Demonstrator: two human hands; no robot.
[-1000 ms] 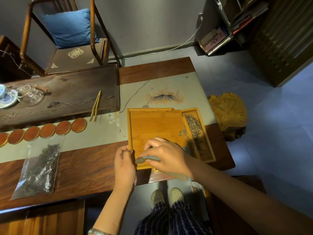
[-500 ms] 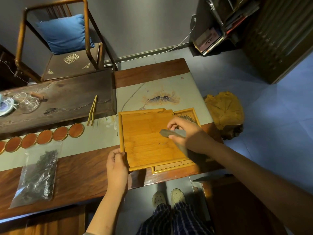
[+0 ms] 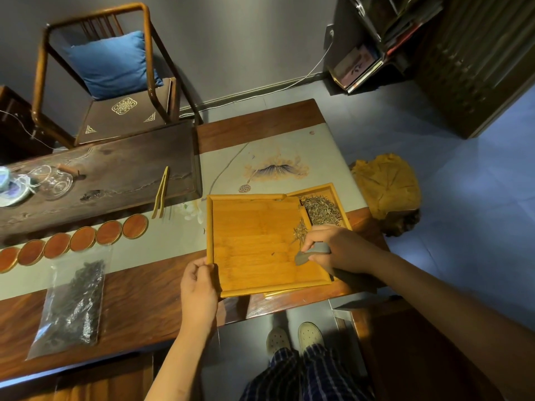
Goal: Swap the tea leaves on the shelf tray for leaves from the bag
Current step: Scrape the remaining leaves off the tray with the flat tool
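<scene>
The right hand [image 3: 333,248] is closed around a small grey scraper [image 3: 311,254], its flat tip pointing toward the left hand and resting low over the floor of the bamboo tray [image 3: 260,241]. What matters for the next sweep is the small cluster of pale tea leaves [image 3: 299,231], which lies just beyond the knuckles, on the far side of the hand and close against the tray's right edge. Past that edge, farther still from the hand, a smaller box [image 3: 333,192] partly tucked under the tray holds the main heap of the same leaves. The left hand [image 3: 199,282] pinches the tray's near-left corner, steadying it. The bag [image 3: 72,302] of dark leaves lies flat on the bench [image 3: 139,311], well to the left of the left hand, untouched
</scene>
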